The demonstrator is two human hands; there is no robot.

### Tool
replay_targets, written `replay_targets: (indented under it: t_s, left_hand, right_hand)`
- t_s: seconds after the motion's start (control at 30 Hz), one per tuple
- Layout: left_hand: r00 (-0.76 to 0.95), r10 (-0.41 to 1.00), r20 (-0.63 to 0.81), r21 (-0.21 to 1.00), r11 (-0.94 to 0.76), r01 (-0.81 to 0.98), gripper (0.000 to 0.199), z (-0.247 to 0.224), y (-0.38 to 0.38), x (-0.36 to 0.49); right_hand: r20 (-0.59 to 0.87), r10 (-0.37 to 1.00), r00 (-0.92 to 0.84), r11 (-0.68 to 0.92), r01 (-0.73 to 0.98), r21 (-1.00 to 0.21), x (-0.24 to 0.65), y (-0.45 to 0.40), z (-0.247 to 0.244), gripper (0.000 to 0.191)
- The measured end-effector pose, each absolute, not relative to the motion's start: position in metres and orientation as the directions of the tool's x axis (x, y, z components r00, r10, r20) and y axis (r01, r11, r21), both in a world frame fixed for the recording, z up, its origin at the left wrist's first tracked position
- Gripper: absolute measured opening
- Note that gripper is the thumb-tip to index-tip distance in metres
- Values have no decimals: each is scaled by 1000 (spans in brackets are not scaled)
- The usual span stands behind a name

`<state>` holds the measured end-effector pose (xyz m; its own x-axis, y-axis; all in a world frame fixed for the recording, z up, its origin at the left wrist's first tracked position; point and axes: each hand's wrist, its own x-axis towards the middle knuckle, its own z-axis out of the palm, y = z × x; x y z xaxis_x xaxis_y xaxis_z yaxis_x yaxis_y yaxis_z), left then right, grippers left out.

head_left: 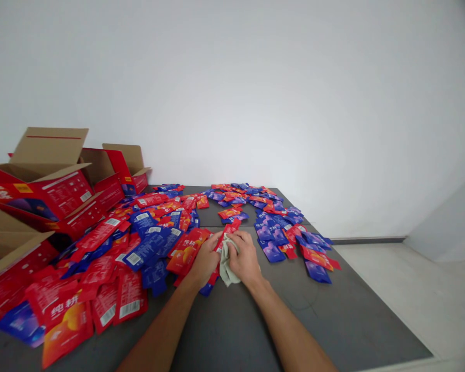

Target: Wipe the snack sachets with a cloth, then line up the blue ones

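Both hands meet at the middle of the dark table. My left hand (206, 258) is closed on the left edge of a red pouch (232, 226), whose top sticks up between the hands. In my right hand (245, 258) is a bunched pale green cloth (226, 268), pressed against that pouch; its lower end hangs down to the tabletop. The pouch's lower part is mostly hidden by the fingers and the cloth. Just left of my left hand lies another red pouch (186, 250) with orange fruit printed on it, at the edge of a large pile.
A pile of red and blue pouches (151, 243) spreads over the table's left side. Open red cardboard boxes (65, 194) stand behind it. More pouches (273, 232) lie in a curved band at the back and right. A white wall (256, 103) rises behind the table (294, 315).
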<state>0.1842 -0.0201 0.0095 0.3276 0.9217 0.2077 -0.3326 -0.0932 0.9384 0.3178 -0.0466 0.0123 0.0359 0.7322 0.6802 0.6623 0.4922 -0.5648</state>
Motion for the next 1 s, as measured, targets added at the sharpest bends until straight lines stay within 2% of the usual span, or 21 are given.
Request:
replay_targets:
  t_s: [0.13,0.3,0.47,0.57,0.8,1.0]
  left_hand:
    - [258,953,160,928,-56,-368,69,14,-19,184]
    - [125,983,132,901,-67,-428,50,18,-16,182]
    - [31,999,43,865,-22,-502,62,19,-12,175]
    - [52,999,-17,849,42,-526,65,17,-11,175]
    - [287,958,-5,857,152,-492,45,7,-18,189]
    - [199,980,-5,774,129,-620,45,19,-20,187]
  right_hand:
    - [669,743,-19,527,633,-567,312,-50,11,32]
    - [667,745,-4,527,617,-584,314,-49,11,31]
    - [686,723,86,513,598,-616,316,-50,16,29]
    - [706,702,94,546,564,-619,315,-54,20,29]
    - [722,692,15,602,541,-588,306,-59,22,32]
    - [693,720,-40,580,584,-568,303,-56,16,32]
